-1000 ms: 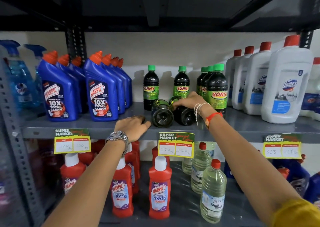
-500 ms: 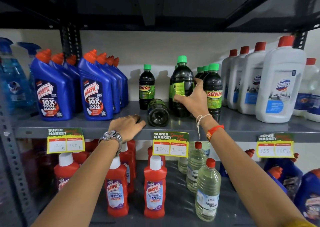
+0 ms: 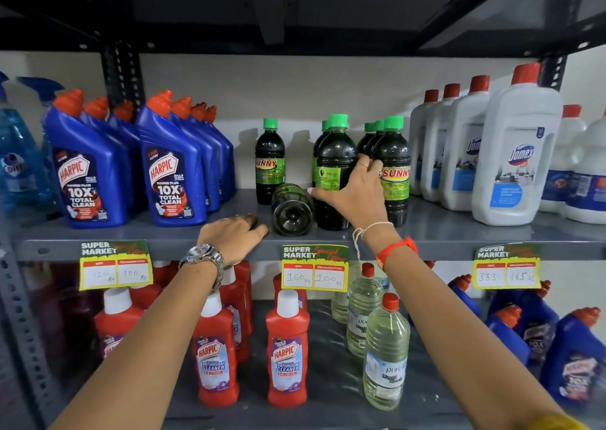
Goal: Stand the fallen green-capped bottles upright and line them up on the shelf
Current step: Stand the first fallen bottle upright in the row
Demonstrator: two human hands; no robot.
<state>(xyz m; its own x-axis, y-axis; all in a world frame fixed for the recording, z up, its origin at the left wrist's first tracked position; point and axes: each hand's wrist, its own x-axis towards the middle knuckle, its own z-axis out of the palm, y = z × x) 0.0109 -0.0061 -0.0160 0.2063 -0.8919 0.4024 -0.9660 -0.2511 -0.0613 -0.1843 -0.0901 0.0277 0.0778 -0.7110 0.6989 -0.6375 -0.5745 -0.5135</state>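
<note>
Bottles with green caps stand on the grey shelf (image 3: 459, 232), and one dark bottle (image 3: 291, 209) lies on its side near the front edge, its round bottom facing us. On the left, blue cleaner bottles (image 3: 170, 170) stand in rows. The left hand (image 3: 233, 237) lies flat on the shelf edge, palm down, fingers loose and holding nothing. Its fingertips are just beside the fallen bottle. The arm reaches up from low on the left, with a watch (image 3: 204, 259) on the wrist.

Next comes the standing bottle (image 3: 335, 173), right beside the fallen one. The right hand (image 3: 355, 193) is wrapped around its lower half, thumb on the left side and fingers on the right, gripping it. That bottle looks upright, with its base on the shelf. The right arm stretches up from low on the right, the wrist bent a bit.

To do this step well, the hand should nudge the bottle back in line with the row (image 3: 388, 167) on its right, then let go slowly so it does not tip. After that, I think the fallen bottle needs lifting by its middle. White bottles (image 3: 515, 160) stand far right.
</note>
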